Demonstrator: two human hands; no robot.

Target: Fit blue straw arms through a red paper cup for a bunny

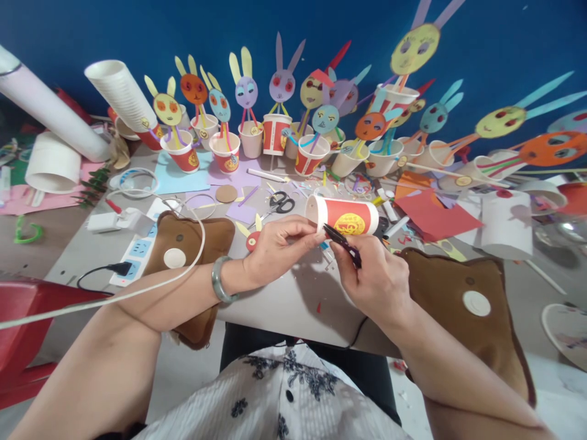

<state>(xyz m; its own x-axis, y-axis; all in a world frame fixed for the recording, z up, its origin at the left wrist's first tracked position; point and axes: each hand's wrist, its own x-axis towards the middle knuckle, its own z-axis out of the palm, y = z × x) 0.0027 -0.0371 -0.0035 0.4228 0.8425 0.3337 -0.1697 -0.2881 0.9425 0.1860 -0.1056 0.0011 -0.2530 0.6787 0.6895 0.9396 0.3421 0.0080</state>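
A red and white paper cup [351, 219] with a gold emblem lies on its side in front of me. My left hand [284, 247] is closed at the cup's left end, with thumb and forefinger pinched near its edge. In my right hand [373, 275] is a black pointed tool [343, 239], its tip by the cup's lower left edge. My fingers cover part of the tool, so its exact kind is unclear. Left of the cup, a pair of scissors [280, 203] with black handles lies on the table. A small red paper face with yellow ears [252, 241] is beside my left hand.
Several cups with paper rabbit heads, such as a purple one [282, 85], line the back. Brown cushions [458, 305] lie on either side. A white cable [202, 235] crosses above my left forearm near a power strip [137, 253]. Red paper [435, 214] lies right.
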